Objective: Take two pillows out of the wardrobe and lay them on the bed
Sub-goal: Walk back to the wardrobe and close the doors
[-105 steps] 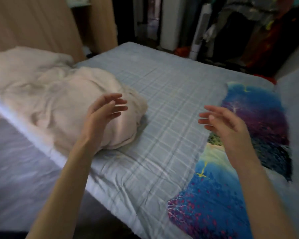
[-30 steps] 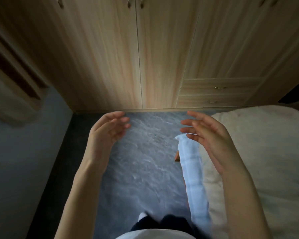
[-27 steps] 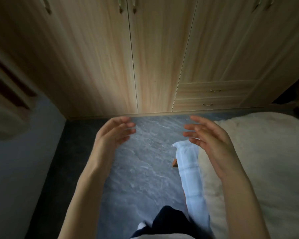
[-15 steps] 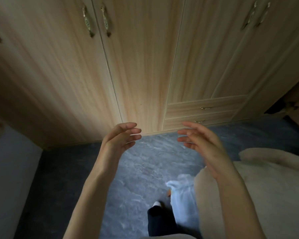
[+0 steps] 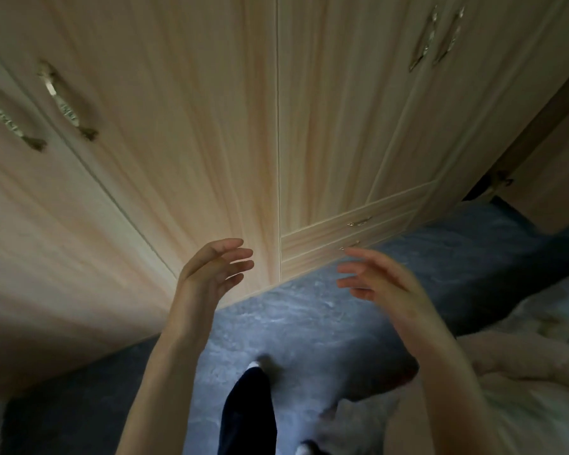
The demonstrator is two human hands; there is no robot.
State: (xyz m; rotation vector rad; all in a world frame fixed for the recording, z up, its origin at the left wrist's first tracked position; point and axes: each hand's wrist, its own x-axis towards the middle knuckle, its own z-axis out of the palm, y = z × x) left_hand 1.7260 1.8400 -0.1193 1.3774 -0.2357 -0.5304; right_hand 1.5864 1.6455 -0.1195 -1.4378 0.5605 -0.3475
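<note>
A light wooden wardrobe point(image 5: 211, 119) fills the upper view, all its doors closed. Metal door handles point(image 5: 64, 103) show at the left and another pair of handles point(image 5: 436, 37) at the upper right. My left hand point(image 5: 211, 274) and my right hand point(image 5: 381, 284) are raised in front of the wardrobe's base, palms facing each other, fingers apart, holding nothing. The bed point(image 5: 519, 382), covered by a cream blanket, lies at the lower right. No pillow is in view.
Two small drawers point(image 5: 352, 238) sit low in the wardrobe, right of centre. Grey marbled floor point(image 5: 303, 316) runs between wardrobe and bed. My dark-trousered leg point(image 5: 247, 412) steps forward on it. A dark gap point(image 5: 480, 188) opens at the wardrobe's right end.
I have turned from the bed to the wardrobe and stepped closer. The view has tilted up, so the doors and handles loom larger. Both hands stay empty and raised.
</note>
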